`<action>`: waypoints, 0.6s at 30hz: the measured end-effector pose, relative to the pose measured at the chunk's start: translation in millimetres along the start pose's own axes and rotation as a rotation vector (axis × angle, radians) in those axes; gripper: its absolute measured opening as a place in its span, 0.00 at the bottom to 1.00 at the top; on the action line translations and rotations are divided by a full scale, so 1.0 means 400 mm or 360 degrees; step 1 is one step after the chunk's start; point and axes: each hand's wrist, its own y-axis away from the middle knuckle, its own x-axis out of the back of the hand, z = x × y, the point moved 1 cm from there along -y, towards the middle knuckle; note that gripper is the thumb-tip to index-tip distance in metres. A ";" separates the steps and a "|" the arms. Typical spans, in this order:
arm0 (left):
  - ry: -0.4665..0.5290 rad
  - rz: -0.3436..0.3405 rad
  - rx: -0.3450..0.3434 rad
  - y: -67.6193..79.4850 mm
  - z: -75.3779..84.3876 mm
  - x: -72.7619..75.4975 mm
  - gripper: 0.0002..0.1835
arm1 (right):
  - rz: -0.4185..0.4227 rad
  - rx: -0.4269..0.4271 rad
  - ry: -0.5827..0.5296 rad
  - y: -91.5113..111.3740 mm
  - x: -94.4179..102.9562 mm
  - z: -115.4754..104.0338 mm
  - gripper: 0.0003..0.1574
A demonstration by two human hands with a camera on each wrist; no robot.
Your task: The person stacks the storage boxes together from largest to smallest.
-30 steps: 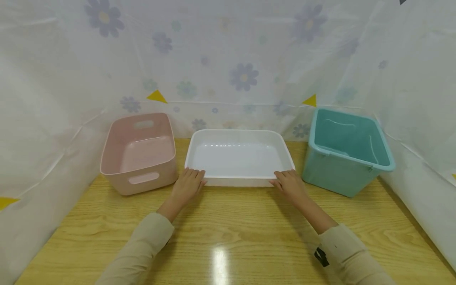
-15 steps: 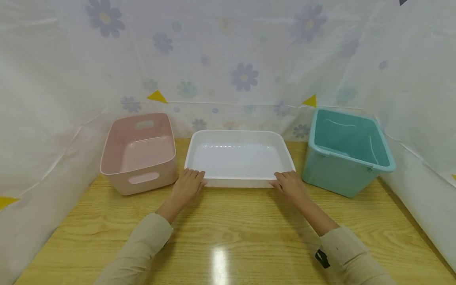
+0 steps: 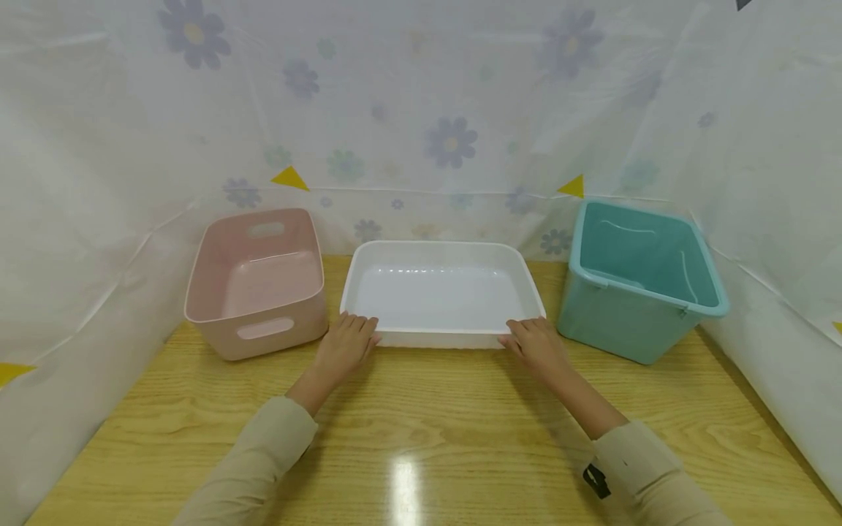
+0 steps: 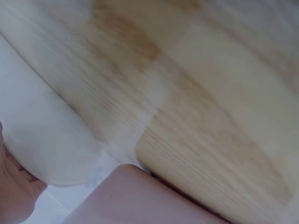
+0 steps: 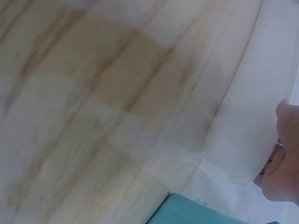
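Left hand (image 3: 346, 343) and right hand (image 3: 539, 345) grip the near corners of a shallow white rectangular tray (image 3: 441, 339), between a pink plastic basket (image 3: 263, 348) and a teal plastic bin (image 3: 618, 320).

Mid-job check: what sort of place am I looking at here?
Likely a screened-off tabletop workspace: a wood-grain table closed in by pale sheeting, flower-printed at the back, with a white tray set between a pink bin and a teal bin.
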 end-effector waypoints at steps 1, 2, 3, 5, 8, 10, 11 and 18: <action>-0.0012 0.0016 -0.0008 0.001 0.000 -0.001 0.16 | 0.0003 0.0001 -0.0002 0.001 0.001 -0.001 0.20; -0.0020 0.0030 -0.0016 0.001 0.000 -0.002 0.16 | 0.0006 0.0002 -0.0006 0.002 0.002 -0.002 0.20; -0.0024 0.0032 -0.0019 0.002 0.000 -0.003 0.16 | 0.0010 0.0007 -0.0006 0.002 0.003 -0.003 0.20; -0.0031 0.0038 -0.0020 0.003 -0.001 -0.003 0.17 | 0.0024 0.0016 -0.0003 0.002 0.003 -0.004 0.19; -0.0026 0.0054 -0.0024 0.005 0.000 -0.002 0.16 | 0.0021 0.0022 0.0006 0.003 0.003 -0.004 0.19; -0.0024 0.0074 -0.0030 0.006 0.000 0.000 0.16 | 0.0008 0.0018 0.0009 0.003 0.002 -0.004 0.19; -0.0022 0.0083 -0.0034 0.007 0.001 0.000 0.16 | -0.0004 0.0010 0.0006 0.004 0.002 -0.004 0.20; -0.0042 0.0072 -0.0032 0.010 0.004 0.002 0.15 | -0.0050 -0.0021 -0.0005 0.008 0.004 -0.004 0.20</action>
